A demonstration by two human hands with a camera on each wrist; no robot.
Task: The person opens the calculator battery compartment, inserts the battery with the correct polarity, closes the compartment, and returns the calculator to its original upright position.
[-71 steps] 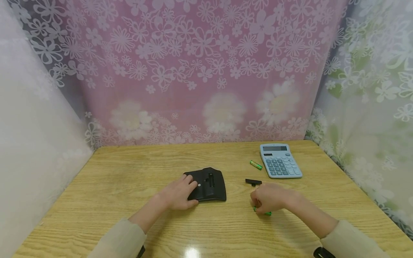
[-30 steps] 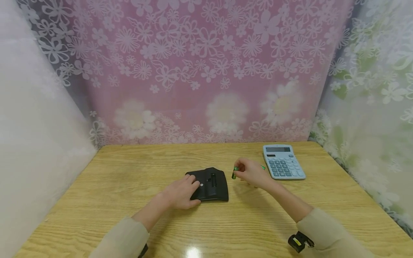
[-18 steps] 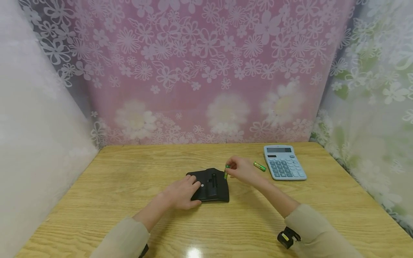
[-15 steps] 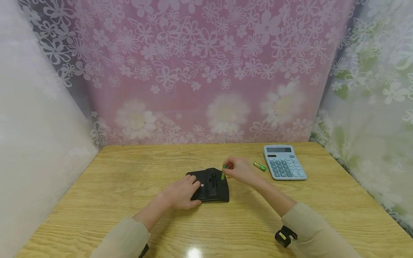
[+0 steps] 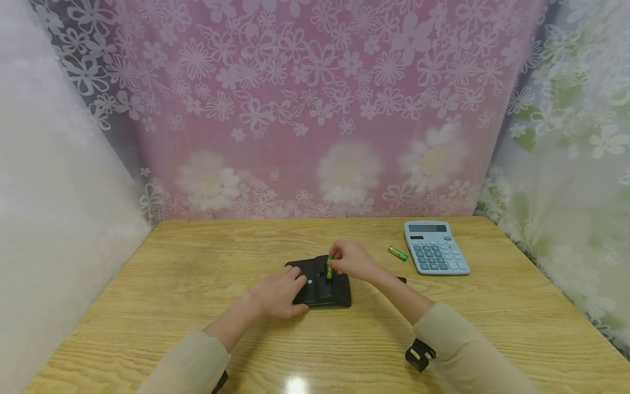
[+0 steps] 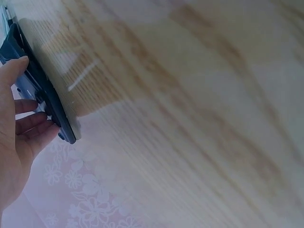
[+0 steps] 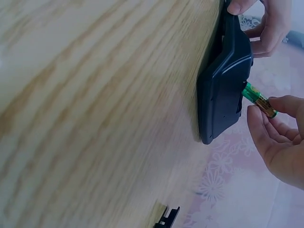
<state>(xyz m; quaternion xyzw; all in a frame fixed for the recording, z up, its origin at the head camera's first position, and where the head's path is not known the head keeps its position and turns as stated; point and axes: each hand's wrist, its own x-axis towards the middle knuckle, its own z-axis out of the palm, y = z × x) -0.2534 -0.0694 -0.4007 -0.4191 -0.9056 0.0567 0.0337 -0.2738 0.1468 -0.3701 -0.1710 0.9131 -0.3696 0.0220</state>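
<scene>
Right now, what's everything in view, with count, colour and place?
table: 1, wood-coloured, under the things
black device: 1, black, middle of table
calculator: 1, light blue, far right
loose battery: 1, green, left of calculator
held battery: 1, green, against black device
small cover: 1, black, right of black device
pink sheet: 1, pink, behind table
side sheets: 2, whitish, flanking table
wrist cameras: 2, black, head view's bottom
sleeves: 2, beige, head view's bottom
left hand: 1, bare, on black device
right hand: 1, bare, pinching held battery
</scene>
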